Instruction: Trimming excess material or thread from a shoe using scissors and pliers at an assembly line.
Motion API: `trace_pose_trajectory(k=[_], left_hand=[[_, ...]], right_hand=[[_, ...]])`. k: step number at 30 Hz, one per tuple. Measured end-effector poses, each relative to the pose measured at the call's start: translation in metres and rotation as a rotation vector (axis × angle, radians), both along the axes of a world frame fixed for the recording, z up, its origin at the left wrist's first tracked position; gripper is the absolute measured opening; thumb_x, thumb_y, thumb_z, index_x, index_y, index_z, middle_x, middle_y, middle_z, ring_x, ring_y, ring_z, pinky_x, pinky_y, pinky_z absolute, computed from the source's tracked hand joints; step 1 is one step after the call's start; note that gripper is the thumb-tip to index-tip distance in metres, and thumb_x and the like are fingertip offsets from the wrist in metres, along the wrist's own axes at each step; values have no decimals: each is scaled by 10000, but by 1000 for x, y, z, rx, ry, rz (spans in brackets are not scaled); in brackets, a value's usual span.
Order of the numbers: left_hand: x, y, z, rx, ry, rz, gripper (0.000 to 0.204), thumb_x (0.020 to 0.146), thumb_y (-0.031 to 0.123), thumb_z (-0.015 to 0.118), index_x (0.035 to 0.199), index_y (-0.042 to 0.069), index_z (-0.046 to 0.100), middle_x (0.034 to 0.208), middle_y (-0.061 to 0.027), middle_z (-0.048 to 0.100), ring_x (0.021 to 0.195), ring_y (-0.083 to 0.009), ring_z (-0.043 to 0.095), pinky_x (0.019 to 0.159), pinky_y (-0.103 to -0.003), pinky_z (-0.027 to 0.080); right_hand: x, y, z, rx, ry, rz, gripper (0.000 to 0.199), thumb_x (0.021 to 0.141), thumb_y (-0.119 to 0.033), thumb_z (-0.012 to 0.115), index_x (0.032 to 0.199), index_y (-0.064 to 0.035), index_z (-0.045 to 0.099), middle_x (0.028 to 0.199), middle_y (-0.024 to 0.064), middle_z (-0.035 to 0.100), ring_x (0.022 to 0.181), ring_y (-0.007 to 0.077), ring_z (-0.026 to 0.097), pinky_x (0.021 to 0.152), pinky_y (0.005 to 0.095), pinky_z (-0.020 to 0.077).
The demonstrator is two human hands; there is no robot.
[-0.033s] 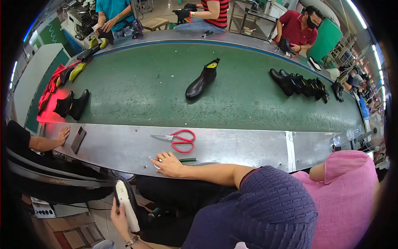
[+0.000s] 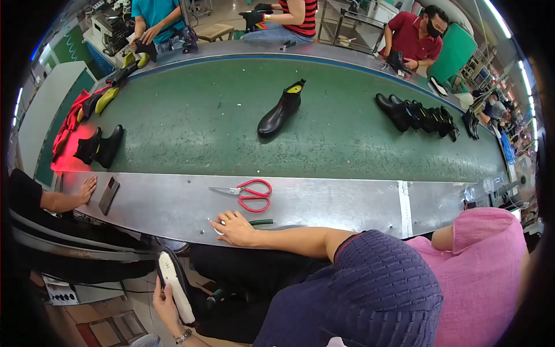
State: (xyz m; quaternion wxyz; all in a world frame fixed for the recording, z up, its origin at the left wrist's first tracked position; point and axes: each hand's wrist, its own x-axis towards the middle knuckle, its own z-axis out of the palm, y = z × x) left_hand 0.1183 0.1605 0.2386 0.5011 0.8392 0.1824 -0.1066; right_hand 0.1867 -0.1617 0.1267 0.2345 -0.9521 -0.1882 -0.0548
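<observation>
My left hand [image 2: 166, 303] is closed around a black boot [image 2: 163, 261] at the lower left, beside my leg and below the table edge. The boot's pale, whitish sole [image 2: 177, 286] faces up, and much of its upper is hidden. On the metal table edge rests my right hand [image 2: 236, 229], its fingers curled over something small and pale that I cannot make out. A dark green tool handle [image 2: 263, 222] lies just behind that hand. Farther off are scissors [image 2: 254, 195] with red handles, blades pointing left, touched by neither hand.
A black boot [image 2: 280, 113] lies on the green belt [image 2: 202, 115]. More boots stand left [image 2: 107, 147] and several at right [image 2: 413, 115]. A phone [image 2: 108, 195] and another person's hand [image 2: 88, 189] are on the left metal edge. A person in pink [image 2: 480, 272] sits close at right; others work across the belt.
</observation>
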Motion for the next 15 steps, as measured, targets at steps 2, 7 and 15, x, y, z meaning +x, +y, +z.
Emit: trace_pose_trajectory(k=[2, 7, 15], left_hand=[[-2, 17, -22, 139, -340, -43, 463, 978, 229, 541, 1370, -9, 481, 1066, -202, 683, 898, -349, 656, 825, -393, 494], [5, -3, -23, 768, -499, -114, 345, 1008, 249, 452, 1165, -25, 590, 992, -258, 657, 842, -421, 620, 761, -445, 476], [19, 22, -24, 516, -347, -53, 298, 1002, 219, 478, 886, -44, 557, 674, -133, 592, 666, -216, 575, 617, -407, 417]], right_hand=[[-1, 0, 0, 38, -13, -5, 572, 824, -352, 683, 1298, -82, 510, 1188, 102, 525, 1120, 272, 471, 877, 396, 379], [-13, -10, -5, 96, -87, -37, 644, 808, -341, 699, 1351, -86, 464, 1225, 113, 508, 1152, 282, 462, 936, 410, 372], [-31, -24, -3, -21, -36, -109, 617, 860, -292, 642, 1401, -82, 431, 1161, 116, 531, 1086, 280, 485, 912, 422, 381]])
